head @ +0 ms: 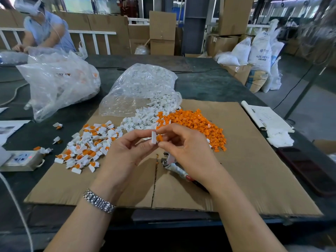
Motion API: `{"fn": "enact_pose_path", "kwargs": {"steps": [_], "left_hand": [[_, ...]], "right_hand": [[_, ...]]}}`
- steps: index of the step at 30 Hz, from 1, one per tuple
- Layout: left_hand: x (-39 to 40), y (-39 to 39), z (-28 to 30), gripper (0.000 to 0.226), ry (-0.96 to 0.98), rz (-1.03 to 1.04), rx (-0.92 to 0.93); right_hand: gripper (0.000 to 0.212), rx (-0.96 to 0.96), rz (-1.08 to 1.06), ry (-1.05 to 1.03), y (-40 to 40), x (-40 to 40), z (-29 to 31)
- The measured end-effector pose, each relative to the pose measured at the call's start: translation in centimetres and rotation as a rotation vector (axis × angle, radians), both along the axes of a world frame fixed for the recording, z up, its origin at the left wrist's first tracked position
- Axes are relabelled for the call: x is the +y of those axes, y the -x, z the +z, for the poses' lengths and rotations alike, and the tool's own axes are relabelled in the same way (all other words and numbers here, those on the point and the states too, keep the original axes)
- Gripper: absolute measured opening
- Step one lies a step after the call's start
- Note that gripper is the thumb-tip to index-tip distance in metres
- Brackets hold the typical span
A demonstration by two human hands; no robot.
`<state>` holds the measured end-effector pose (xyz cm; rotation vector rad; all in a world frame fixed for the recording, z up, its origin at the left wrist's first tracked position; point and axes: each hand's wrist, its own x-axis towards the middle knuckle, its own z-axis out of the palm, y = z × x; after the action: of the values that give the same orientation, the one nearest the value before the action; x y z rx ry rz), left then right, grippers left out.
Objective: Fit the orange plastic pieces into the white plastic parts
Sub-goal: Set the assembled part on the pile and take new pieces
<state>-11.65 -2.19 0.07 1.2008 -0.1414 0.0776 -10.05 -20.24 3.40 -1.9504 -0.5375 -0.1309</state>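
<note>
My left hand [127,151] pinches a small white plastic part [154,137] between thumb and fingertips above the cardboard. My right hand [183,144] pinches an orange piece [160,138] and holds it against the white part's right side. Behind the hands lies a heap of loose orange pieces [196,122]. Next to it, a heap of loose white parts [141,119] spills from a clear bag [141,88]. To the left lies a pile of joined white-and-orange pieces [87,146].
A cardboard sheet [245,170] covers the dark table. Pliers [174,166] lie under my right wrist. A power strip [21,159] sits at left, a second plastic bag [60,80] behind it, and papers [267,119] and a dark phone [309,171] at right. Another person [45,31] works at far left.
</note>
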Motion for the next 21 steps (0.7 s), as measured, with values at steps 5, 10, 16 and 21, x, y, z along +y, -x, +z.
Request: {"fn": "enact_pose_path", "kwargs": {"steps": [5, 10, 16, 21], "left_hand": [[-0.2, 0.3, 0.0, 0.030, 0.135, -0.042, 0.039], [-0.2, 0.8, -0.1, 0.028, 0.093, -0.059, 0.010], [-0.2, 0.8, 0.1, 0.030, 0.032, 0.005, 0.034], [0.0, 1.2, 0.3, 0.038, 0.075, 0.000, 0.111]], "right_hand": [[0.019, -0.094, 0.008, 0.026, 0.7, -0.3, 0.3], [0.020, -0.109, -0.010, 0.008, 1.0, -0.5, 0.3], [0.024, -0.198, -0.038, 0.036, 1.2, -0.2, 0.3], [0.023, -0.235, -0.048, 0.096, 1.2, -0.4, 0.4]]}}
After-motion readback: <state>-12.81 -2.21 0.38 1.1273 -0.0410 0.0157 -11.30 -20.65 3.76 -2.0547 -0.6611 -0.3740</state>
